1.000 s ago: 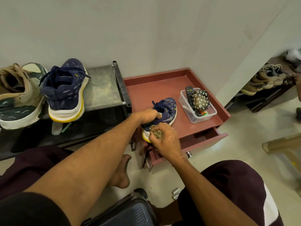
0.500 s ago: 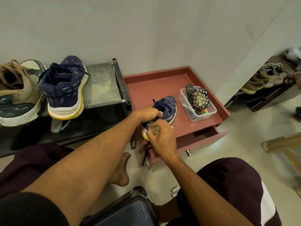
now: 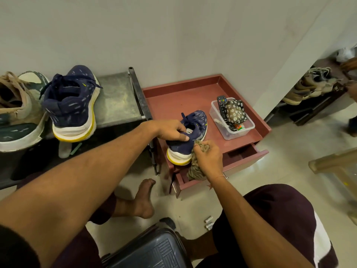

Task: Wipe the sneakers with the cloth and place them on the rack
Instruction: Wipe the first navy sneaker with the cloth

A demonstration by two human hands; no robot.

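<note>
A navy sneaker with a white and yellow sole (image 3: 195, 130) stands on the red cabinet top (image 3: 185, 101), heel toward me. My left hand (image 3: 170, 130) grips its collar at the heel. My right hand (image 3: 207, 154) holds a brown patterned cloth (image 3: 195, 169) against the sneaker's right heel side; the cloth hangs down over the open drawer (image 3: 241, 157). The matching navy sneaker (image 3: 73, 105) sits on the dark rack (image 3: 116, 97) at the left, beside a tan and green sneaker (image 3: 17, 113).
A clear plastic box (image 3: 233, 130) with a remote and a floral pouch stands on the cabinet's right side. More shoes (image 3: 311, 84) sit on a low rack at far right. My bare foot (image 3: 143, 200) and a dark stool (image 3: 154, 250) are below.
My right hand with the cloth has shifted from the back of the heel to the sneaker's right side, and more of the cloth now hangs down. My left hand keeps its grip.
</note>
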